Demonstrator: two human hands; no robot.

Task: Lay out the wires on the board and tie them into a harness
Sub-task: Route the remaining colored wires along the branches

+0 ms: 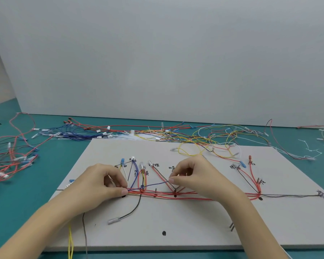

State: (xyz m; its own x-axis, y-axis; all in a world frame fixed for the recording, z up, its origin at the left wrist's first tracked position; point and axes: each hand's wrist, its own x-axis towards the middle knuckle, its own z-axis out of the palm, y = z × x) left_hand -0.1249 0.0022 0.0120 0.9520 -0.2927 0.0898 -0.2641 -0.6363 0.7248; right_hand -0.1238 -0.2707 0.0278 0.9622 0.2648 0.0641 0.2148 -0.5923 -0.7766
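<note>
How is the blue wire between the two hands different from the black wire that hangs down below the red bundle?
The blue wire is pulled taut off the board between the left hand and right hand; the black wire lies slack in a curve, untouched.
The blue wire runs above the red bundle; the black wire trails below it toward the near edge.
The black wire's clear-sleeved free end shows; the blue wire's held end is hidden.
Both are thin and meet the bundle.

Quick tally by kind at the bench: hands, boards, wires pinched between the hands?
Hands: 2 (left hand, right hand)
Board: 1
Blue wire pinched between both hands: 1
Total: 4
</note>
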